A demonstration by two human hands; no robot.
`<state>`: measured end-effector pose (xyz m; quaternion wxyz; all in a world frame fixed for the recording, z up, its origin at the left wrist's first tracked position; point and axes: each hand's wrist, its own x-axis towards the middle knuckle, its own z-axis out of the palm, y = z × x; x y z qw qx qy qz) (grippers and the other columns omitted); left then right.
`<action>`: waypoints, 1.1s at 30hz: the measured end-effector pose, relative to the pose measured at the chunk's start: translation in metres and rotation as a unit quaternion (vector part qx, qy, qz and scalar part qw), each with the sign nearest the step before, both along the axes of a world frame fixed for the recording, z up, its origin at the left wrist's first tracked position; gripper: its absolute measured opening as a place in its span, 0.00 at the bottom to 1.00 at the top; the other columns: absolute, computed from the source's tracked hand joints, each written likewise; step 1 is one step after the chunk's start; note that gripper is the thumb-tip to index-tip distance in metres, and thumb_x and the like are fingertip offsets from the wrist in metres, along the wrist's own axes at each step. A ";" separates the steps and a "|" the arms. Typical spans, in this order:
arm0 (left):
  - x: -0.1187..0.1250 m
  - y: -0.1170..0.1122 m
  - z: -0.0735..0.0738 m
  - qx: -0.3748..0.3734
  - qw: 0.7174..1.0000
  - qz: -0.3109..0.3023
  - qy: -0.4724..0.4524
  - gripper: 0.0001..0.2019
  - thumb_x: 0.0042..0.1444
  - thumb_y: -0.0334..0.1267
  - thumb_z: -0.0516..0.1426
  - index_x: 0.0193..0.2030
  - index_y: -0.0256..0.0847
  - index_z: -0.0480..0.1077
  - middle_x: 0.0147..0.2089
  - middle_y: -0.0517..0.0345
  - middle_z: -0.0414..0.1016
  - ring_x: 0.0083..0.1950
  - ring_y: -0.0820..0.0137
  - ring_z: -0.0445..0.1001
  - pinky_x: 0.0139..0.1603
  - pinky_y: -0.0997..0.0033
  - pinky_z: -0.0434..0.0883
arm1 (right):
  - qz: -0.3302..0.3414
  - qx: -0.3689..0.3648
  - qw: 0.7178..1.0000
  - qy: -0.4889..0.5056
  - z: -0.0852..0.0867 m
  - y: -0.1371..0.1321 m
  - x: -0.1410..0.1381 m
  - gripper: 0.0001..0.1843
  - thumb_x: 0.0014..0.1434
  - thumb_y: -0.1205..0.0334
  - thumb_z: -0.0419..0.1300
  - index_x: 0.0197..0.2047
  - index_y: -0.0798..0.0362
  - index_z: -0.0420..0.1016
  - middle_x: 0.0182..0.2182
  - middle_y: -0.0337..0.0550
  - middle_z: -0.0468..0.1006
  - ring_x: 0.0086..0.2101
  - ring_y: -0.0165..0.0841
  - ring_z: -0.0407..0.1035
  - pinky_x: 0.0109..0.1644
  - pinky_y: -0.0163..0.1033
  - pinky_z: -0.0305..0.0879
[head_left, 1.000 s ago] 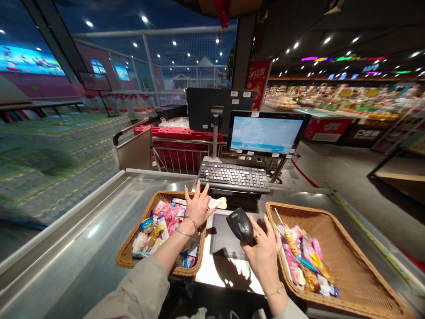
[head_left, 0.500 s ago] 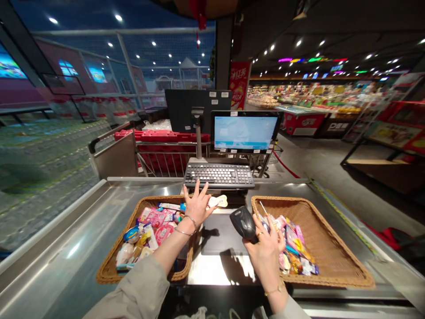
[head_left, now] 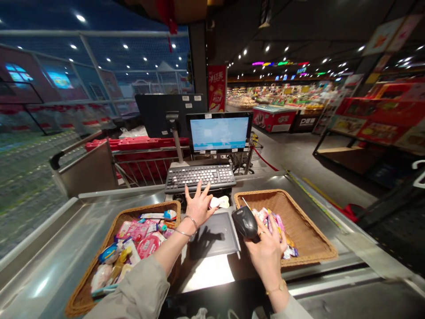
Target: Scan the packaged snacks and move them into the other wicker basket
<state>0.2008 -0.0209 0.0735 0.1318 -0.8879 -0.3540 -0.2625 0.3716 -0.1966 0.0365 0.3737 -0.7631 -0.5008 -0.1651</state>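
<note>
My left hand (head_left: 198, 208) is over the dark scale plate (head_left: 215, 235), just in front of the keyboard (head_left: 201, 176). A small white-and-yellow packet (head_left: 220, 202) is pinched by its thumb and index finger, while the other fingers spread out. My right hand (head_left: 266, 248) grips a black barcode scanner (head_left: 245, 221), its head tilted toward the plate. Part of the scanner's handle is hidden by the fingers. Left of the plate, a wicker basket (head_left: 114, 220) holds several colourful snack packets. Another wicker basket (head_left: 308, 239), behind my right hand, has more small packets at its near left.
Behind the keyboard stand a lit screen (head_left: 219, 134) and a second monitor (head_left: 156, 116) seen from the back. A metal counter (head_left: 63, 248) with raised edges surrounds the baskets. Beyond it are a red-filled shopping cart (head_left: 142, 166) and a red display rack (head_left: 368, 119).
My view has turned right, so the baskets, keyboard and screens appear farther left. Both hands have moved right over the counter, the left with the packet and the right with the barcode scanner.
</note>
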 end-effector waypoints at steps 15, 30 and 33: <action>0.049 -0.006 -0.003 -0.015 0.996 -0.081 0.026 0.17 0.56 0.50 0.58 0.49 0.48 0.75 0.69 0.52 0.61 0.73 0.45 0.48 0.65 0.24 0.26 | -0.088 -0.001 0.996 0.026 -0.012 -0.024 0.029 0.21 0.56 0.49 0.56 0.50 0.47 0.76 0.52 0.45 0.77 0.62 0.47 0.55 0.62 0.57 0.41; 0.105 -0.019 -0.021 -0.013 0.981 -0.184 0.064 0.26 0.58 0.47 0.58 0.64 0.59 0.62 0.69 0.53 0.60 0.74 0.48 0.42 0.64 0.22 0.30 | -0.154 0.015 0.987 0.046 -0.027 -0.050 0.061 0.21 0.55 0.46 0.57 0.45 0.49 0.78 0.51 0.47 0.78 0.63 0.48 0.53 0.62 0.59 0.41; 0.108 -0.021 -0.021 -0.018 0.983 -0.175 0.056 0.29 0.61 0.47 0.55 0.69 0.56 0.54 0.70 0.52 0.59 0.75 0.51 0.41 0.66 0.25 0.29 | -0.164 0.016 0.985 0.046 -0.029 -0.051 0.062 0.21 0.56 0.46 0.57 0.46 0.50 0.77 0.51 0.47 0.78 0.62 0.47 0.54 0.62 0.58 0.40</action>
